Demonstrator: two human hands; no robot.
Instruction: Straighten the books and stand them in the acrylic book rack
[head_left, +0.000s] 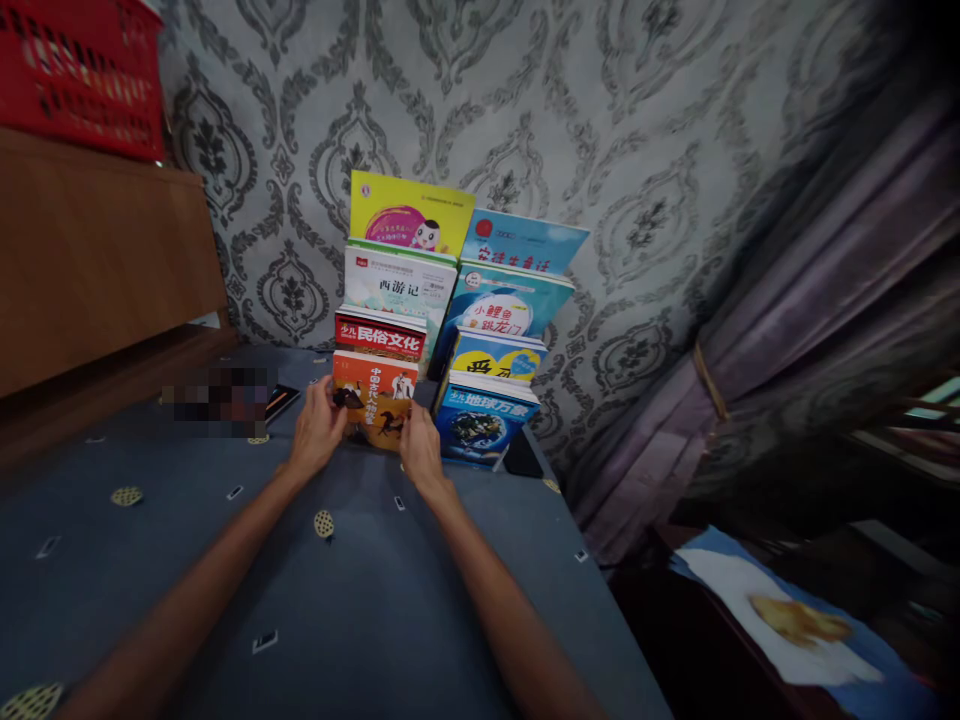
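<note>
An orange book [381, 395] with horse and figure pictures stands at the front of the left row of books. My left hand [318, 428] grips its left edge, and my right hand [421, 446] grips its right edge. Behind it rise a red book [381, 337], a white book [397, 285] and a tall yellow book [412, 215]. Close to my right hand is the right row: a blue book with a globe [480, 425] in front, then a yellow-and-blue book [499, 358], a teal book [499, 308] and a light blue book [529, 240].
A dark patterned cloth [360, 600] covers the surface. Dark flat objects lie beside the rows, one at the right [523, 456]. A wooden cabinet [105, 240] with a red basket [82, 80] stands left. A curtain [675, 440] hangs right, before patterned wallpaper [600, 130].
</note>
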